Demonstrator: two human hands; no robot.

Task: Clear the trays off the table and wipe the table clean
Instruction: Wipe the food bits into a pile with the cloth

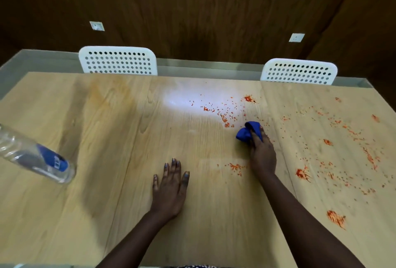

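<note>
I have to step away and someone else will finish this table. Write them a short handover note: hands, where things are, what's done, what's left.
Left hand: flat on the table, fingers straight, holding nothing.
Right hand: grips the bunched blue cloth against the tabletop, mid-table.
Trays: none in view, so clearing looks done.
Done: the left half of the table shows no crumbs, only a faint streak.
Left: orange-red crumbs and smears cover the right half, with more just beyond the cloth and a small patch near the right wrist.
Also: a clear water bottle stands at the left edge.
</note>
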